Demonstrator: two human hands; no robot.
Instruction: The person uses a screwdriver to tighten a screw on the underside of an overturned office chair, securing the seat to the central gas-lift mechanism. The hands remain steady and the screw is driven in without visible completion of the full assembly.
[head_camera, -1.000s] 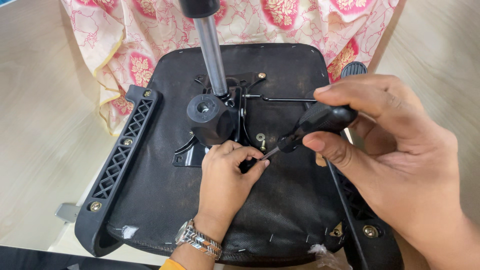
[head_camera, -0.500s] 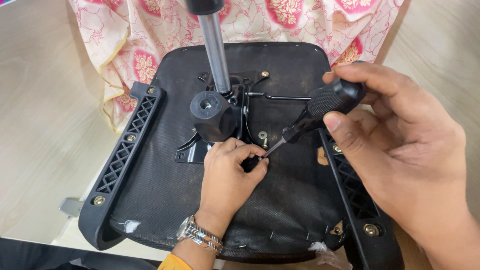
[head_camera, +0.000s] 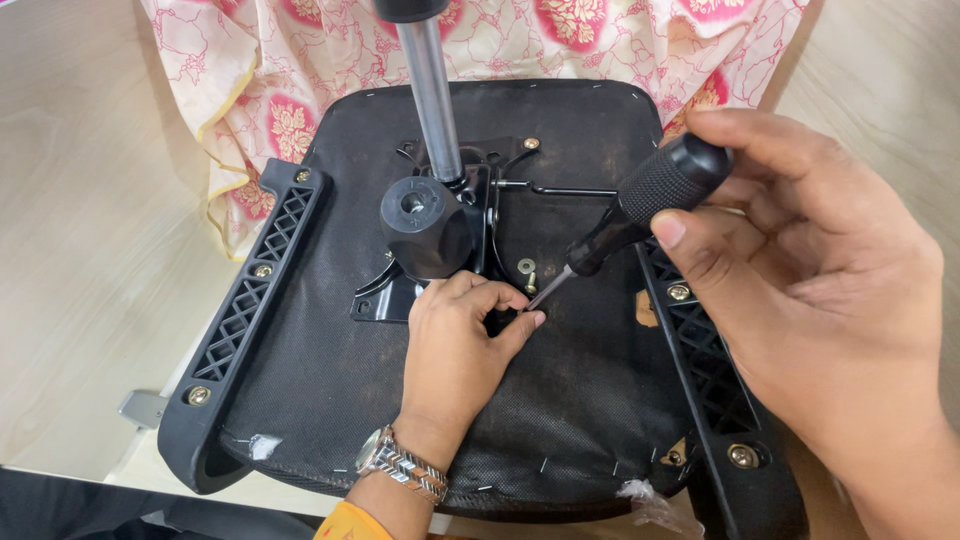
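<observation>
An upturned office chair seat (head_camera: 330, 350) lies before me, black fabric underside up. My right hand (head_camera: 810, 290) grips a black-handled screwdriver (head_camera: 640, 205), its tip angled down to the seat just right of the metal mounting plate (head_camera: 385, 300). My left hand (head_camera: 460, 355), with a metal watch at the wrist, rests on the seat and pinches something small at the screwdriver tip; the item is hidden by the fingers. A black knob (head_camera: 425, 225) and the chrome gas-lift column (head_camera: 432, 95) rise from the plate. A loose screw and washer (head_camera: 527, 270) lie beside the tip.
Black plastic armrest brackets run down the left (head_camera: 255, 320) and right (head_camera: 715, 390) sides of the seat, held by brass screws. A pink floral cloth (head_camera: 290, 70) lies under the far end. Pale wooden flooring (head_camera: 80, 250) surrounds everything.
My right hand has tilted the screwdriver handle up and away, steepening the tool. The left hand stays at the tip with fingers slightly shifted.
</observation>
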